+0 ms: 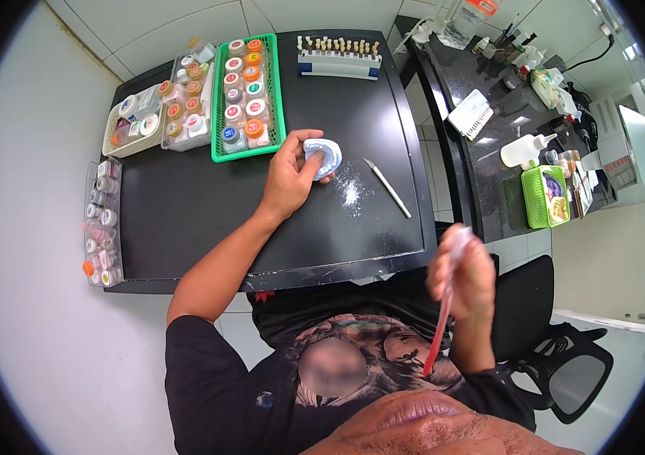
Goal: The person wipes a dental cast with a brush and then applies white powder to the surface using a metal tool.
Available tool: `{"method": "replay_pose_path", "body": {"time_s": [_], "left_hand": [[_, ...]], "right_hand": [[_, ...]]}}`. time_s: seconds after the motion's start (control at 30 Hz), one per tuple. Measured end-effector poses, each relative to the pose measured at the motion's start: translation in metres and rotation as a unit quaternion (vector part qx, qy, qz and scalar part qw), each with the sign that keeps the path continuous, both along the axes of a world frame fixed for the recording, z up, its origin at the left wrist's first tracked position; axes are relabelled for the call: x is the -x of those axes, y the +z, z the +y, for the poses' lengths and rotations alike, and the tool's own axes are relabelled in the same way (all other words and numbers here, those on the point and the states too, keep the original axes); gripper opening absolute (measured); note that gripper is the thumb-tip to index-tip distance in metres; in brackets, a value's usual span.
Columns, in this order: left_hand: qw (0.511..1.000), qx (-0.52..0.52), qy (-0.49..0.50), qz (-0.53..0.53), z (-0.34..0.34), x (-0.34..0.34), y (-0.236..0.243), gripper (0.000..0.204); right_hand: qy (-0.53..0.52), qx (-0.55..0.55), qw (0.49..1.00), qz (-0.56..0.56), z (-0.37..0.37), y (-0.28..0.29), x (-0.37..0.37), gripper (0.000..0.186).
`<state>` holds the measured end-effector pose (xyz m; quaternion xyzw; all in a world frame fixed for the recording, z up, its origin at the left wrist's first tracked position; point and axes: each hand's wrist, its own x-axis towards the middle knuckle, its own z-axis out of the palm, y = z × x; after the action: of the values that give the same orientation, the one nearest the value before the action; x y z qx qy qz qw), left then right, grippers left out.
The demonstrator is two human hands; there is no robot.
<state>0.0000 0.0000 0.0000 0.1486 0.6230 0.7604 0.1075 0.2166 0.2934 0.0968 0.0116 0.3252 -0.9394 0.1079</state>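
My left hand [292, 174] is closed around a pale blue dental cast [327, 158], held just above the black table with the thumb against its inner side. A row of teeth shows along its curved rim. Off the table's front right edge, my right hand [465, 274] grips what looks like a toothbrush [438, 334], with a translucent red handle slanting down toward my chest. Its whitish upper end is blurred. Right of the cast lies a white-handled knife [389, 189], and white powder [350, 191] is scattered between them.
A green basket [280, 98] of small jars stands behind my left hand. More jar trays [115, 220] line the table's left side. A shade-tab rack [338, 67] stands at the back. A side counter [482, 182] on the right bears bottles and a lime basket [536, 216]; an office chair [577, 375] is below.
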Motion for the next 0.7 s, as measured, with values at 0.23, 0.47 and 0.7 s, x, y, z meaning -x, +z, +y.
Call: {"method": "replay_pose_path", "body": {"time_s": [0.23,0.47,0.7], "left_hand": [[0.999,-0.014,0.005,-0.046,-0.003,-0.005,0.002,0.034],[0.995,0.000,-0.052,-0.083,-0.008,-0.003,0.010,0.032],[0.986,0.077,-0.131,-0.070,-0.011,-0.002,0.012,0.031]], "right_hand": [[0.161,0.082,0.976,-0.119,-0.060,0.008,-0.077,0.045],[-0.124,-0.540,0.830,0.061,-0.054,-0.004,-0.006,0.039],[-0.123,-0.746,0.581,0.302,-0.029,-0.002,0.060,0.036]]}}
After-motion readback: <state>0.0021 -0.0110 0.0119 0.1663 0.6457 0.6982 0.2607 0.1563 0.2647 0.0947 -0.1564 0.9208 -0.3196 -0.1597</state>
